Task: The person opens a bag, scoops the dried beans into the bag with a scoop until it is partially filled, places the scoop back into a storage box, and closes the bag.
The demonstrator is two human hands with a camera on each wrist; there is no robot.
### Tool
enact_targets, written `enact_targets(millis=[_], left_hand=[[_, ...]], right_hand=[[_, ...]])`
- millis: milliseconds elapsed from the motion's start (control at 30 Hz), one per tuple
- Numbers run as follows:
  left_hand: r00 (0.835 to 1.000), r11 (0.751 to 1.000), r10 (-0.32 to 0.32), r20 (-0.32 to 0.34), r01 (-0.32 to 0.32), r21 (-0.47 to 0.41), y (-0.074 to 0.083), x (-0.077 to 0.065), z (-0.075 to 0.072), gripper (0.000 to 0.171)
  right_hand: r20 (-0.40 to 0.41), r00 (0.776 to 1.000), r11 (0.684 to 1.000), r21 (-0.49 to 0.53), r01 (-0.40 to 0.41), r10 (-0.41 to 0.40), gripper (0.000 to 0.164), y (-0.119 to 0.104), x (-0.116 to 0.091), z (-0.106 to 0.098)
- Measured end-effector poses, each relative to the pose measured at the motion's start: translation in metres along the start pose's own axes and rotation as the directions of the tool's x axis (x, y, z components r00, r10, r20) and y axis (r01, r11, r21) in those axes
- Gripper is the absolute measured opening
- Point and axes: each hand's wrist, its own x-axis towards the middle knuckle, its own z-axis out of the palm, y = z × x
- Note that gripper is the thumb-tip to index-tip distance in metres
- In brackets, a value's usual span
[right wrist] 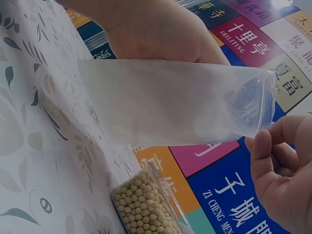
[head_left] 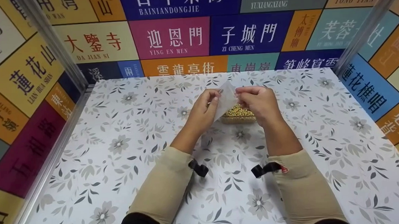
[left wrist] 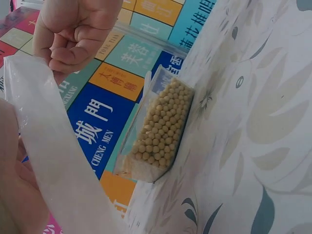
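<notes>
A translucent zip-lock bag (head_left: 226, 98) hangs tilted between both hands, above the table. My left hand (head_left: 202, 111) grips it along one side, its fingers partly hidden behind the plastic in the left wrist view. At the zip edge, my right hand (right wrist: 283, 170) pinches the bag's top corner between thumb and fingertips. No contents show inside the bag (right wrist: 180, 102). Just behind and below the hands stands a clear rectangular box (head_left: 238, 120), holding round yellowish beans (left wrist: 163, 124) heaped toward its top. Part of the box is covered by the bag and the right hand in the head view.
A white tabletop (head_left: 148, 184) with a grey leaf and flower print lies under everything. Colourful panels (head_left: 170, 37) with place names rise at the back and on both sides. Metal posts (head_left: 65, 47) mark the corners. Black straps (head_left: 199, 169) hang from both sleeves.
</notes>
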Motion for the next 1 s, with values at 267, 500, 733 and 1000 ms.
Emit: enact_targets(millis=[267,500,733,1000], left_hand=[[0.999,0.999,0.043,-0.027,-0.044,-0.019,-0.003,0.000,0.000,0.017],[0.996,0.997,0.052,-0.075,-0.056,-0.044,-0.007,0.001,-0.005,0.022],[0.995,0.998,0.062,-0.081,-0.063,-0.008,-0.011,0.002,-0.010,0.021],[0.994,0.999,0.052,-0.097,-0.053,-0.012,-0.015,0.003,-0.015,0.022]], right_hand=[[0.009,1.000,1.000,-0.012,-0.010,0.010,0.025,-0.001,-0.001,0.000],[0.005,1.000,1.000,0.001,0.001,-0.001,0.020,0.001,-0.001,0.001],[0.000,1.000,0.998,0.053,0.021,-0.021,0.021,0.004,0.001,0.004],[-0.018,0.999,0.999,0.006,0.036,-0.036,0.032,0.009,0.006,-0.003]])
